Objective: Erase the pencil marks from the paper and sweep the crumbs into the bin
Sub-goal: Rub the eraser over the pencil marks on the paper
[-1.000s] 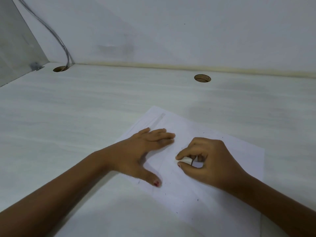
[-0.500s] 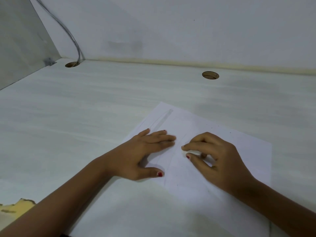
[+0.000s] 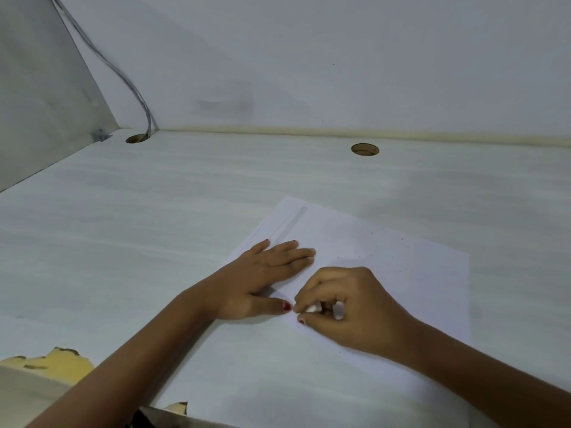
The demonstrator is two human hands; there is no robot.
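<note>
In the head view, my right hand (image 3: 346,307) is clenched around the white eraser (image 3: 312,308), pinching it between thumb and curled fingers, low over the paper (image 3: 401,282). The eraser's long axis runs roughly sideways through the grip. Its free end points at my left thumb, which is just beside it. Only 2 pale patches of the eraser show between my fingers, and the rest of its shape is hidden.

My left hand (image 3: 268,273) lies flat with straight fingers, pressing the paper just left of the grip and a little beyond it. Farther out from the grip, a few dark crumbs (image 3: 370,233) dot the sheet. Any pencil marks there are too faint to make out.

The paper sits skewed on a pale wood-grain desk (image 3: 154,227) with 2 round holes (image 3: 365,149). A cable (image 3: 123,75) drops into the far-left hole. The desk's near-left edge is chipped. A white wall (image 3: 340,57) closes off the corner.
</note>
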